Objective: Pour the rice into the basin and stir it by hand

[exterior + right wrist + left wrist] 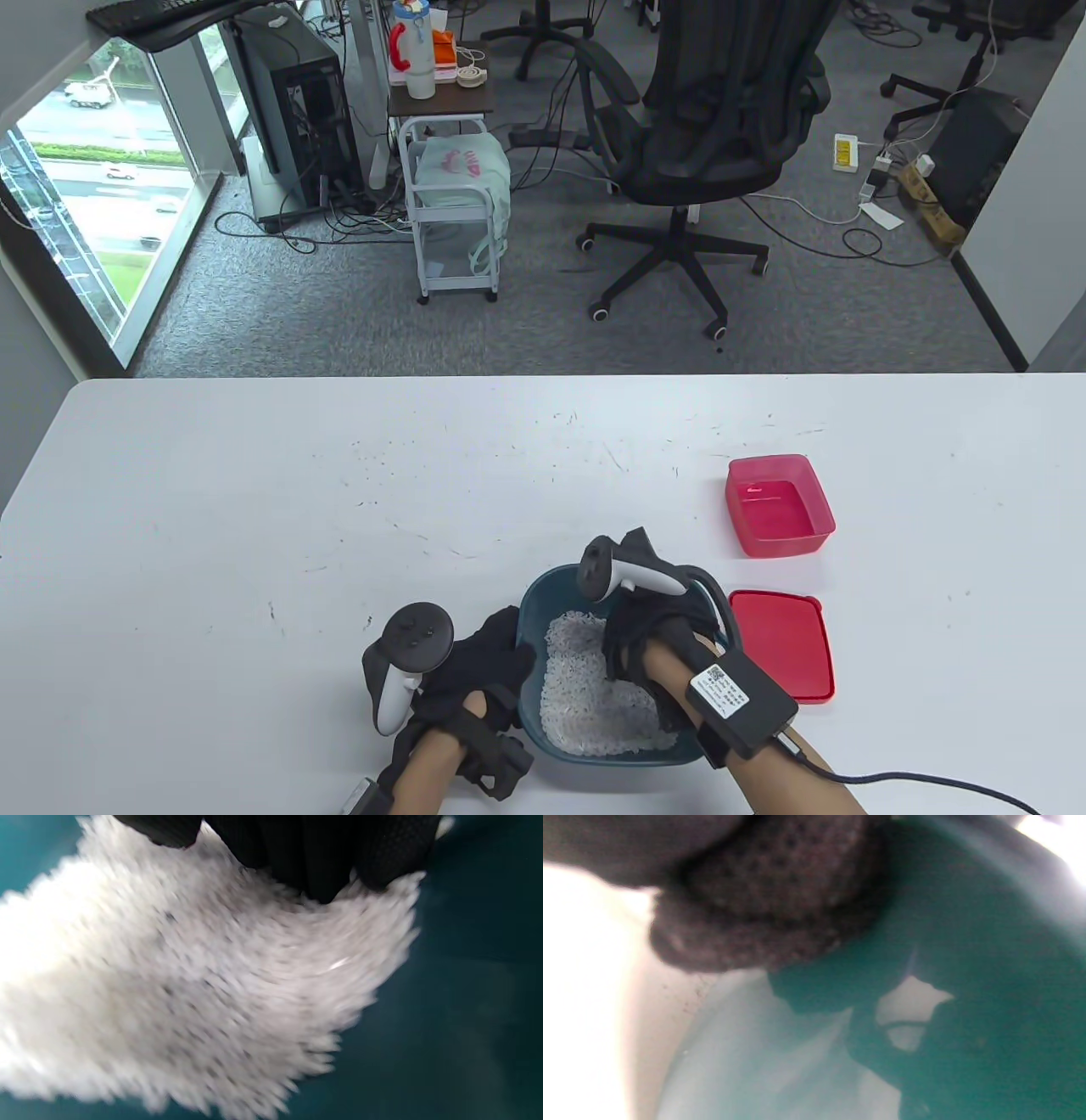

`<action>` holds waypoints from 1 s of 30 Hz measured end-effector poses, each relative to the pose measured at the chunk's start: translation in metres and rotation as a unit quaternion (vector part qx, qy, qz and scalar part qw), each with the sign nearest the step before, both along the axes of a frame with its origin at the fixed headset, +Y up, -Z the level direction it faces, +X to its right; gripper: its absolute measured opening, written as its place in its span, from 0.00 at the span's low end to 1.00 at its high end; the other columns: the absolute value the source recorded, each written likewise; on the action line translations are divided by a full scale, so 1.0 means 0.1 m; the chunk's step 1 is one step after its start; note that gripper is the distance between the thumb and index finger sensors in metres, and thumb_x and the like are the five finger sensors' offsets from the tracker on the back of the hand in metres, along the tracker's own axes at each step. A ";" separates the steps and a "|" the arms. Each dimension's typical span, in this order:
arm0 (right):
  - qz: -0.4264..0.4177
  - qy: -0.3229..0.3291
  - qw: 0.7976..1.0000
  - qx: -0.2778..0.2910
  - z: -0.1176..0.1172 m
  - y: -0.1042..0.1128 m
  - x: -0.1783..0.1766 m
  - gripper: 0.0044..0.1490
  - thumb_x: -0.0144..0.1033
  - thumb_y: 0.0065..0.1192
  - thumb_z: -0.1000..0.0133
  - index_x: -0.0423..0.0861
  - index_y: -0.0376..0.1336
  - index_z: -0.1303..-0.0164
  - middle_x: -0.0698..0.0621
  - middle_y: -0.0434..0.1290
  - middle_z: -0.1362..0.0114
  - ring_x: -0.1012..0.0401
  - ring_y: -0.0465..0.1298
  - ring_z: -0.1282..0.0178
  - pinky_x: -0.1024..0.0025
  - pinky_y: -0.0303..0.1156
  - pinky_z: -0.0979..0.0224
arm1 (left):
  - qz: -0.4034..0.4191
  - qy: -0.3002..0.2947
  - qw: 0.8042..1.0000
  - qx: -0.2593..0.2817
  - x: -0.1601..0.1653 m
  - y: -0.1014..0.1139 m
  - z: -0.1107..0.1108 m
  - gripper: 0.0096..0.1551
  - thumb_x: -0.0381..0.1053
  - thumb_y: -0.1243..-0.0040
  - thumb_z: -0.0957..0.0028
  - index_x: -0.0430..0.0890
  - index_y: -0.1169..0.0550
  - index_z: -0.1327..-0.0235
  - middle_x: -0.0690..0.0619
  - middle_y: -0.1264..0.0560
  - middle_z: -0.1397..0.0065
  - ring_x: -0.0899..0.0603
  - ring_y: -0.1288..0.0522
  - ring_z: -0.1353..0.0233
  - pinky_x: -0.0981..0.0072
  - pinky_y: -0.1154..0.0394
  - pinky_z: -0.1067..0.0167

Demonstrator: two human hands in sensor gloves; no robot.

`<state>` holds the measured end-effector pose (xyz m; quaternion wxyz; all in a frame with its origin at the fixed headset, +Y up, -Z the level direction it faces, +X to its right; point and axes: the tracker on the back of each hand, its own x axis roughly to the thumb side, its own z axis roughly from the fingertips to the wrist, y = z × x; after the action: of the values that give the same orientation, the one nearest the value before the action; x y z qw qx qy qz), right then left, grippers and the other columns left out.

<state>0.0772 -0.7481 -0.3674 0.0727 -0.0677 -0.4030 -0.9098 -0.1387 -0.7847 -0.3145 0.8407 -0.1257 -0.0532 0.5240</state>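
My basin is dark teal, and the rice in it is white, speckled with small grey shadows between the grains. Both my gloves are black mesh: my left hand and my right hand. The tracker on my left is black on top and white below. The small tub is pinkish red, its lid a brighter red. The tabletop is white with fine dark scuffs.

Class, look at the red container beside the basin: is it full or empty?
Empty. The red container stands upright with its bare bottom showing, its lid off beside it; the rice lies in the basin.
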 end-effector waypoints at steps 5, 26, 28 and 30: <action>0.023 0.039 0.996 -0.071 0.21 -0.10 -0.08 0.39 0.44 0.63 0.60 0.25 0.75 0.55 0.28 0.85 0.57 0.38 0.86 0.68 0.45 0.79 0.67 | -0.002 0.001 1.000 0.001 0.01 0.01 0.01 0.38 0.48 0.35 0.50 0.32 0.30 0.29 0.29 0.24 0.34 0.50 0.11 0.82 0.70 0.12 0.89; -0.326 -0.007 0.940 -0.105 -0.07 -0.03 -0.18 0.43 0.43 0.59 0.56 0.42 0.51 0.31 0.40 0.56 0.25 0.42 0.59 0.27 0.37 0.59 0.33 | -0.011 -0.007 1.000 0.005 0.03 0.04 0.02 0.38 0.47 0.34 0.50 0.32 0.30 0.29 0.28 0.24 0.34 0.48 0.11 0.82 0.68 0.12 0.88; -0.285 -0.023 0.958 -0.037 -0.13 0.03 -0.12 0.41 0.42 0.59 0.55 0.40 0.55 0.32 0.38 0.61 0.27 0.41 0.64 0.30 0.36 0.62 0.35 | -0.014 -0.007 1.000 0.008 0.03 0.04 0.02 0.38 0.47 0.34 0.51 0.32 0.30 0.29 0.28 0.24 0.34 0.49 0.11 0.82 0.68 0.12 0.89; -0.231 -0.024 0.973 -0.011 -0.14 0.06 -0.07 0.40 0.42 0.59 0.55 0.39 0.58 0.33 0.38 0.65 0.29 0.41 0.68 0.32 0.37 0.64 0.37 | -0.011 -0.005 1.000 0.006 0.03 0.04 0.02 0.38 0.47 0.34 0.50 0.32 0.30 0.29 0.28 0.24 0.34 0.49 0.11 0.82 0.68 0.12 0.89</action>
<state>0.0704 -0.7422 -0.3813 -0.1494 -0.1379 -0.3878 -0.8990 -0.1361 -0.7808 -0.3125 0.8468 -0.1243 -0.0593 0.5138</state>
